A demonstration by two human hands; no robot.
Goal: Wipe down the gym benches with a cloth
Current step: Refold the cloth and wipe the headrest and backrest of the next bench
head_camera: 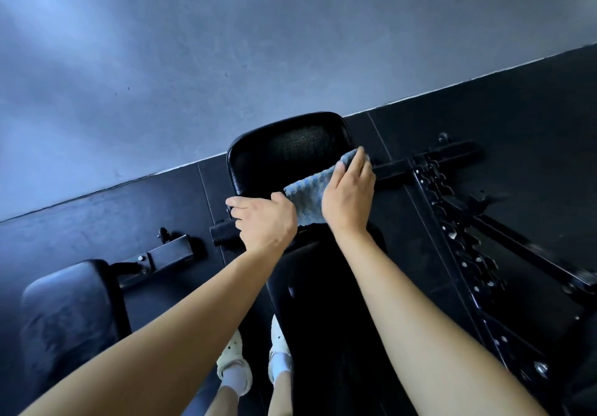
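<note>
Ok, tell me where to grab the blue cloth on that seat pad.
Probably best to pinch the cloth at its near end, coming from the person's side. That end bunches loose between the left hand and the right hand, whose flat fingers pin the far end to the seat pad.

The bench (pixel 284 154) is black and padded. It has a short pad with rounded corners and a grained, glossy skin at the far end, and a long narrow pad running back toward the viewer. A pale blue cloth (pixel 307 194) with a waffled pile lies across the short pad's near right part, one end reaching the right edge. The right hand (pixel 350 196) lies flat on it, fingers straight. The left hand (pixel 263 218) curls over the pad's near left corner, beside the cloth's end. A second bench (pixel 64 305), also black and padded, stands to the left.
</note>
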